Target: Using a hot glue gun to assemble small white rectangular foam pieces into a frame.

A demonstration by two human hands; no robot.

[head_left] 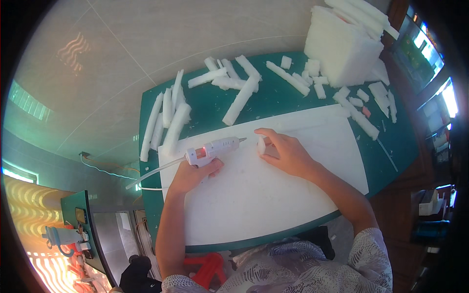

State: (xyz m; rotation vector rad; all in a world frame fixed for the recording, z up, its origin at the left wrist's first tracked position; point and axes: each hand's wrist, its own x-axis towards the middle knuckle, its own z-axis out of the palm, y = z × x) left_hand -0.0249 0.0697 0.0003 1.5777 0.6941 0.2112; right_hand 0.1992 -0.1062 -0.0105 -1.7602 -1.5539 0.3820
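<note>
My left hand is wrapped round the handle of a white hot glue gun, whose metal nozzle points right. A long translucent glue stick sticks out of the gun's back end. Just right of the nozzle, my right hand pinches a small white foam piece between thumb and fingers. A narrow gap separates the nozzle tip from the foam. Both hands are above a large white board lying on the green table.
Several white foam strips lie along the far side of the green table. A large foam block stands at the far right, with small foam offcuts beside it. A thin stick lies at the right edge. A red stool shows below.
</note>
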